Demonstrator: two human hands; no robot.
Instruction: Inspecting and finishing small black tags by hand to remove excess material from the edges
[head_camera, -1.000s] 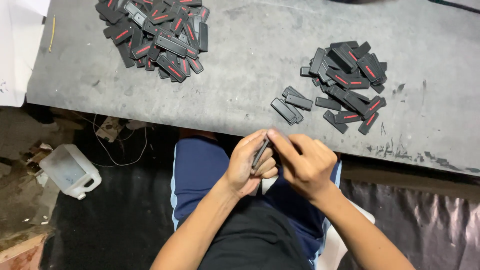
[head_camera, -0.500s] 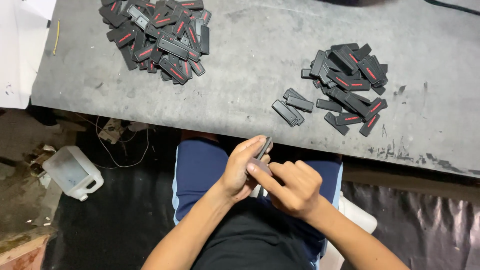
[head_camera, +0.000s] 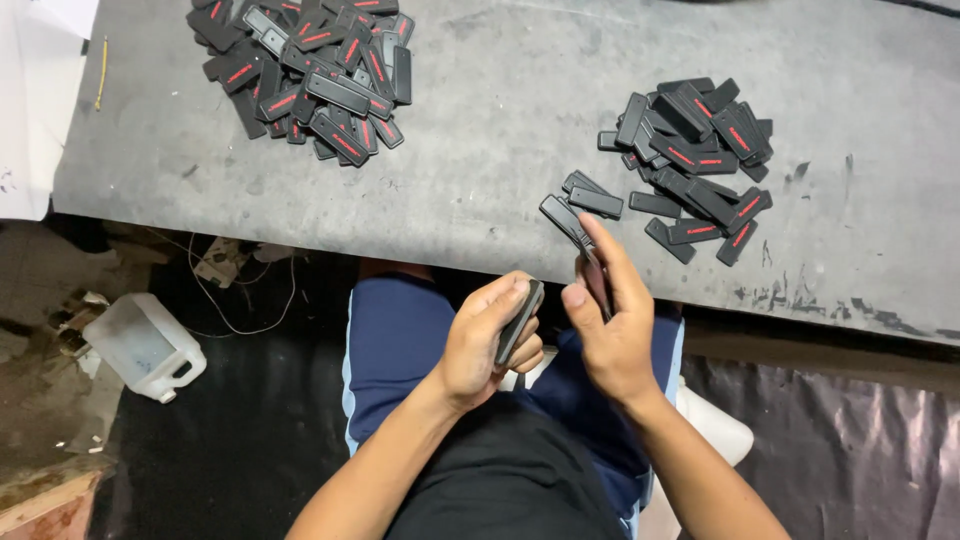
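While left hand (head_camera: 478, 340) grips a black case (head_camera: 519, 322), right hand (head_camera: 608, 320) (fingers loosely spread) hovers beside.

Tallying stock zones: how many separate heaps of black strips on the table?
2. One heap at the table's far left, one heap at the right, with loose strips beside it. Lower strips hidden.

A thin black plastic bar (head_camera: 519, 322) stands tilted in the left hand (head_camera: 487, 343), just below the grey table (head_camera: 500, 150) edge.
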